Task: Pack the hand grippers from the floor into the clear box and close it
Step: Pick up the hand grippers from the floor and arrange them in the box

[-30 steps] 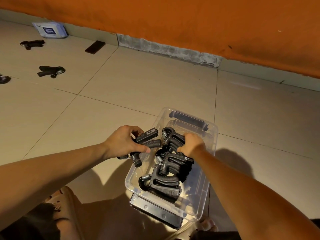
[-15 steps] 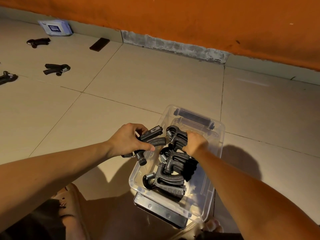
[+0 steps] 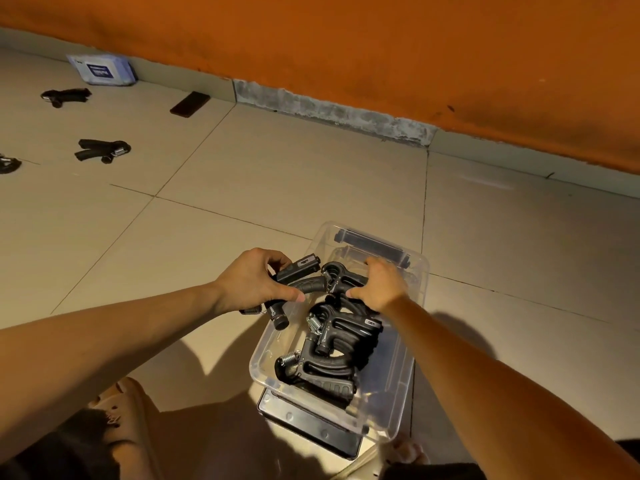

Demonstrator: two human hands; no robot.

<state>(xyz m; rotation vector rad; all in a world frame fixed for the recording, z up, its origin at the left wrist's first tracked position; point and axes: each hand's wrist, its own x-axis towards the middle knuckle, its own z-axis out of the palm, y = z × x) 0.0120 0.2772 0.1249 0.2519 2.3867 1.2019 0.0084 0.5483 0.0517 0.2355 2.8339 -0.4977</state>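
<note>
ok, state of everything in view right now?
Clear box: open, lid off, partly filled.
Left hand: grips a loose gripper over box's left rim.
Right hand: grips top gripper inside box.
Packed grippers: piled in box.
Floor grippers: unpacked, lying far left.

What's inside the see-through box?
Several black hand grippers are piled inside the clear box. The right hand covers part of the top one, so an exact count is hidden.

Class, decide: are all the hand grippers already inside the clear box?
No, two hand grippers lie on the floor tiles, away from the clear box.
</note>
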